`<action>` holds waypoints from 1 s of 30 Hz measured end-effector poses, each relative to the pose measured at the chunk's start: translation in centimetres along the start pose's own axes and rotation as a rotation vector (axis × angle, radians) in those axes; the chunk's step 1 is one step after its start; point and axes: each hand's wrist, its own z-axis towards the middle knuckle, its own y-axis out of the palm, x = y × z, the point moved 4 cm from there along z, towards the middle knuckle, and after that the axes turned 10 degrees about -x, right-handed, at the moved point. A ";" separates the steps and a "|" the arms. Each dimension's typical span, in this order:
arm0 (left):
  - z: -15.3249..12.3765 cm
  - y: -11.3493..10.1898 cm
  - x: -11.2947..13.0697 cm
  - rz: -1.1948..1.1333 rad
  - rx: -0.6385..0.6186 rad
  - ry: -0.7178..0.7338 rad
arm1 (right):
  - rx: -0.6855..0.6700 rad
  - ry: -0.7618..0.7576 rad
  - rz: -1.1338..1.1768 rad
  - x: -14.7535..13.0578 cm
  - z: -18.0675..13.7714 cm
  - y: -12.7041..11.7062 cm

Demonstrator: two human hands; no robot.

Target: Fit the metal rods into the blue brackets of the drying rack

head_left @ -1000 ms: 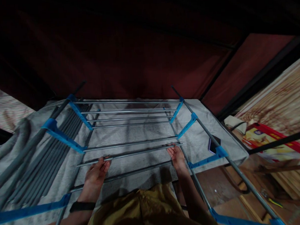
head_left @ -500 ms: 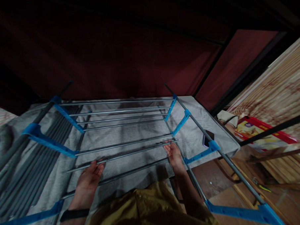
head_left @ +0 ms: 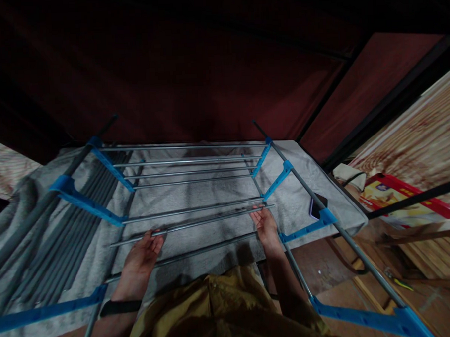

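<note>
A thin grey metal rod (head_left: 205,221) runs between my hands, level with the rack. My left hand (head_left: 142,254) is closed around it near its left end, with thumb and fingers on the tube. Near the right end, the fingers of my right hand (head_left: 264,225) grip the same rod, whose tip sticks out past them. Around both hands stands a partly built rack of grey tubes and blue plastic brackets (head_left: 90,204). Several crossbars (head_left: 188,172) join its left and right sides at the back. Another crossbar (head_left: 206,249) lies nearer to me, below the held rod.
Several loose grey tubes (head_left: 76,229) lie side by side on the grey cloth (head_left: 196,194) at left. A phone (head_left: 318,205) rests on the cloth at right. Beyond the edge are a red and yellow box (head_left: 405,198) and wooden furniture (head_left: 433,256). A dark red panel (head_left: 206,90) rises behind.
The view has shifted slightly, so the whole scene appears a little further right. Both hands still hold the rod in nearly the same place against the rack.
</note>
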 end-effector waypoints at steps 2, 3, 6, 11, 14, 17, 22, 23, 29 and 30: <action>0.1 -0.2 -0.1 -0.001 -0.004 0.015 | 0.002 0.002 0.007 0.0 -0.1 0.0; 0.1 -0.2 -0.1 -0.001 -0.007 0.020 | 0.003 0.007 0.014 0.0 -0.2 0.1; 0.5 -0.4 -0.3 0.003 -0.005 0.020 | 0.007 0.029 0.032 0.1 -0.2 0.2; 0.3 -0.2 -0.3 -0.006 0.008 0.041 | 0.022 0.063 0.057 0.3 0.1 -0.2; -0.4 0.3 -0.2 -0.010 -0.017 0.055 | 0.032 0.063 0.062 0.5 0.3 -0.8; -1.0 0.8 -0.2 -0.016 -0.032 0.060 | 0.046 0.069 0.049 0.8 0.5 -1.5; -1.1 1.1 -0.3 -0.020 -0.029 0.057 | 0.089 0.075 0.049 1.0 0.8 -2.2; -1.1 1.1 -0.3 -0.014 -0.029 0.056 | 0.097 0.081 0.048 1.0 0.8 -2.3; -1.3 1.1 -0.3 -0.060 -0.103 0.071 | 0.126 0.104 0.072 1.2 1.0 -3.3; -1.3 1.1 -0.2 -0.073 -0.121 0.070 | 0.117 0.103 0.079 1.2 1.1 -3.5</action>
